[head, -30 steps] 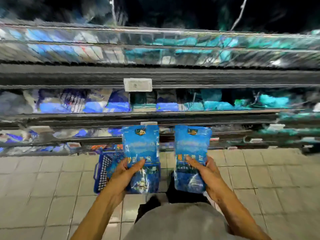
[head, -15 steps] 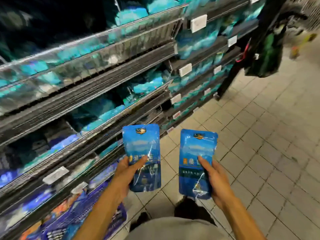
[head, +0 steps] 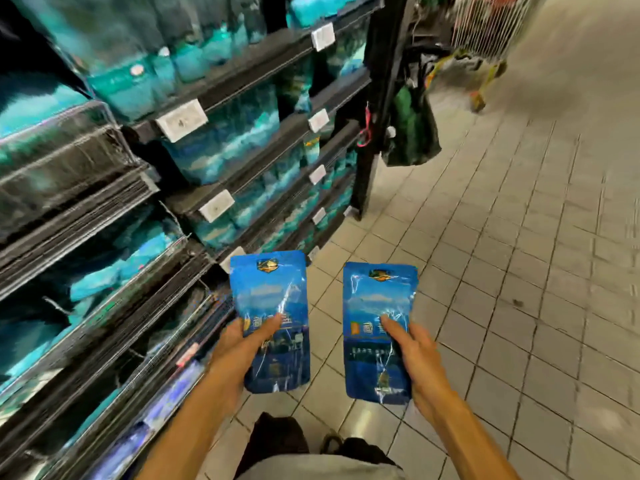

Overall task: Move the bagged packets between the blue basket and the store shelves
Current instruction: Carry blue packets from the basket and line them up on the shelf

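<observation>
**Two blue packets held up in the aisle**

The person stood beside the dark store shelves (head: 221,84), both forearms stretched forward and slightly upward from the waist. The left hand (head: 239,355) gripped a glossy blue plastic packet (head: 272,313) by its lower half, thumb laid across the front and the other fingers hidden behind it. The right hand (head: 414,362) held a second glossy blue plastic packet (head: 379,320) the same way, thumb pressed on the printed face. Both packets stood upright, side by side and apart, over the pale tiled floor (head: 519,271) just off the shelf edge.

The shelves ran away on the left, packed with teal and blue bagged goods (head: 221,147) behind white price tags (head: 181,120). At the end post a dark green bag (head: 412,129) hung. Farther off stood a wire shopping trolley (head: 485,26), blurred.
</observation>
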The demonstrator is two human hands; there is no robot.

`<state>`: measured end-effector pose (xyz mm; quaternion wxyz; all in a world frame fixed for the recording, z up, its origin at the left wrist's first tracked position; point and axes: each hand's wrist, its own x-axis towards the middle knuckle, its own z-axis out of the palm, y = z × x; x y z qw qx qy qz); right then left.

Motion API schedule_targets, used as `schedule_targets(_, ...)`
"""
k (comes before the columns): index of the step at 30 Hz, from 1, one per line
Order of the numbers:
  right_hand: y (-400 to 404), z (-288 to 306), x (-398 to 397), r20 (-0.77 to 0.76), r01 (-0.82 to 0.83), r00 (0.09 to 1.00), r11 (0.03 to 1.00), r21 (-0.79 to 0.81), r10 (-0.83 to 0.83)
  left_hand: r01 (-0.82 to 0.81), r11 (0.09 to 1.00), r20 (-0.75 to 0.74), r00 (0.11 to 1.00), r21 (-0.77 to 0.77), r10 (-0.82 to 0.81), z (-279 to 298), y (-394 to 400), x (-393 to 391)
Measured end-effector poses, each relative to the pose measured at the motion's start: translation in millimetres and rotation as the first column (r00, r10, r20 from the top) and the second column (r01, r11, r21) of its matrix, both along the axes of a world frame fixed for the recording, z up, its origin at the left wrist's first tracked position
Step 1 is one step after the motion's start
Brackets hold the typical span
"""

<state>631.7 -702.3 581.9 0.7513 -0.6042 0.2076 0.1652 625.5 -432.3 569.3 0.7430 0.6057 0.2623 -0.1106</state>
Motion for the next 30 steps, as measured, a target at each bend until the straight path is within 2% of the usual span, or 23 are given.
schedule_targets(7,-25.6,15.2,103.3,0.061,-0.009,0.998,1.000,0.024,0.008,-0.004,0.998,0.063,0.998,0.059,0.000,16.1,-21.6,106.4)
schedule_targets(17,-34.1,72.5,297.5,0.157,-0.037,0.987,0.999,0.026,0.033,-0.030,0.995,0.280,0.960,0.096,0.002,78.9,-40.7,289.6)
schedule_targets(25,-20.2,143.7,438.6,0.335,-0.205,0.926,0.977,0.053,0.176,-0.222,0.959,0.438,0.890,0.174,0.126,147.8,-38.1,389.4)
schedule_targets(30,8.7,191.5,521.1,0.511,-0.407,0.796,0.912,0.058,0.323,-0.404,0.901,0.567,0.784,0.155,0.254,199.4,-28.7,423.6)
